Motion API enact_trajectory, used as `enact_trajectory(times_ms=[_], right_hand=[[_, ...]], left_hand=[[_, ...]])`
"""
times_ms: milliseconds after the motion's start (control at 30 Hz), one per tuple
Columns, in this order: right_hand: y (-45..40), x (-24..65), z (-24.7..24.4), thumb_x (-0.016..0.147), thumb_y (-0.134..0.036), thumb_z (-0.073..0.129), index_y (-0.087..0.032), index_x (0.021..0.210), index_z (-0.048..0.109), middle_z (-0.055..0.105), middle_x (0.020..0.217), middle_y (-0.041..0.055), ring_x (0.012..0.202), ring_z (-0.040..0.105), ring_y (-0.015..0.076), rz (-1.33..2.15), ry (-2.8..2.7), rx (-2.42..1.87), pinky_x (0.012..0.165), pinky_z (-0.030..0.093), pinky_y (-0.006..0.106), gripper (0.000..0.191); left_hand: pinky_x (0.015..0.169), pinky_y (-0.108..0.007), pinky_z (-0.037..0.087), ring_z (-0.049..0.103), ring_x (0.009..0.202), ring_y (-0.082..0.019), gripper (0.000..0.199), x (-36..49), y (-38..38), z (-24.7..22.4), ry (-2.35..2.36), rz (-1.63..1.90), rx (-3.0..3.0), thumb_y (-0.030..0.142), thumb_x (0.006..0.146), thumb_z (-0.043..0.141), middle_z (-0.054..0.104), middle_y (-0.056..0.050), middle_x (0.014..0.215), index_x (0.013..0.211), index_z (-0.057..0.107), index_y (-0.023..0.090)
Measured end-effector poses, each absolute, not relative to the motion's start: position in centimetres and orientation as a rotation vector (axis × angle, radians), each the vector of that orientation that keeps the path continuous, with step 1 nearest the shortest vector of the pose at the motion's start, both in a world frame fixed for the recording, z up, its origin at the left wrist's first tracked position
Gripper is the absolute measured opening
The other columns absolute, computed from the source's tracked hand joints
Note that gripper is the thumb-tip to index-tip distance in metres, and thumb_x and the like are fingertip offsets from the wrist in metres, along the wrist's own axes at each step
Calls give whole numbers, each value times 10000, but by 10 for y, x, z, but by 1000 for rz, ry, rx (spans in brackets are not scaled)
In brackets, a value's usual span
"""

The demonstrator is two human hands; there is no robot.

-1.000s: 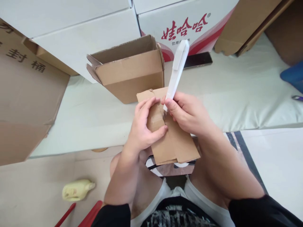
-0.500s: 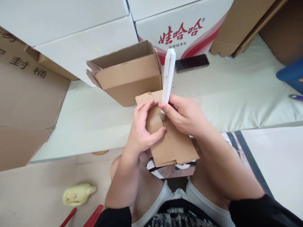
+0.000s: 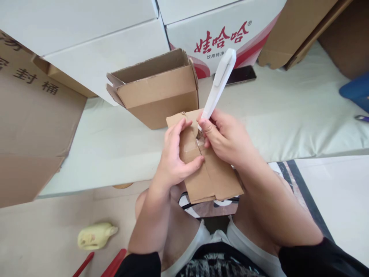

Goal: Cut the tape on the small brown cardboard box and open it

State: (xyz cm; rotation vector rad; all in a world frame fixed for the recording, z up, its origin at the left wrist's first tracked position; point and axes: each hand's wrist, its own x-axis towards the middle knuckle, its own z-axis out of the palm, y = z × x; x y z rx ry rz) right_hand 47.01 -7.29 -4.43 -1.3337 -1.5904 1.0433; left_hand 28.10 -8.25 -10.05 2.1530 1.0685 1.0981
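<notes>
A small brown cardboard box (image 3: 206,181) is held above my lap, its flap seam facing up with clear tape across it. My left hand (image 3: 175,156) grips the box's left side, fingers curled over the top and thumb lying near the seam. Pinched in my right hand (image 3: 229,136) is a white utility knife (image 3: 218,86), its handle slanting up to the right. The lower tip meets the torn tape at the seam; my fingers partly hide the blade end.
An open cardboard carton (image 3: 158,96) stands just beyond, before white printed cartons (image 3: 190,34). A phone (image 3: 240,75) lies on the pale-covered surface (image 3: 288,111). A large carton (image 3: 34,123) is at left, and a yellow bottle (image 3: 95,235) lies on the floor.
The utility knife has tilted to the right, its upper end swinging away from upright. My right fingers have shifted around it. The box and left hand stay nearly in place.
</notes>
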Motion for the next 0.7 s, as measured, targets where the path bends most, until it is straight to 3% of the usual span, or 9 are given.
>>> enact_trajectory(times_ms=[267, 500, 700], right_hand=[[-70, 473, -48, 1008, -691, 403, -234, 891, 514, 538, 577, -57, 487, 503, 112, 1119, -1512, -1259, 575, 403, 281, 485], [-72, 473, -45, 1033, -521, 452, -227, 848, 547, 625, 692, 2, 653, 590, 160, 1002, -1724, -1289, 648, 404, 302, 360], [-73, 470, -44, 1031, -493, 470, -223, 918, 596, 662, 725, 12, 653, 594, 170, 980, -1782, -1331, 624, 389, 299, 319]], left_hand=[[1197, -542, 413, 485, 1401, -323, 879, 281, -82, -98, 1072, 1089, 2144, 582, 870, 703, 542, -123, 1494, 1599, 295, 311], [1178, -540, 427, 496, 1381, -326, 857, 282, -83, -98, 1109, 1082, 2159, 573, 866, 703, 554, -128, 1472, 1583, 320, 301], [1174, -543, 426, 497, 1382, -338, 872, 282, -83, -97, 1120, 1064, 2174, 574, 858, 717, 548, -141, 1469, 1582, 322, 291]])
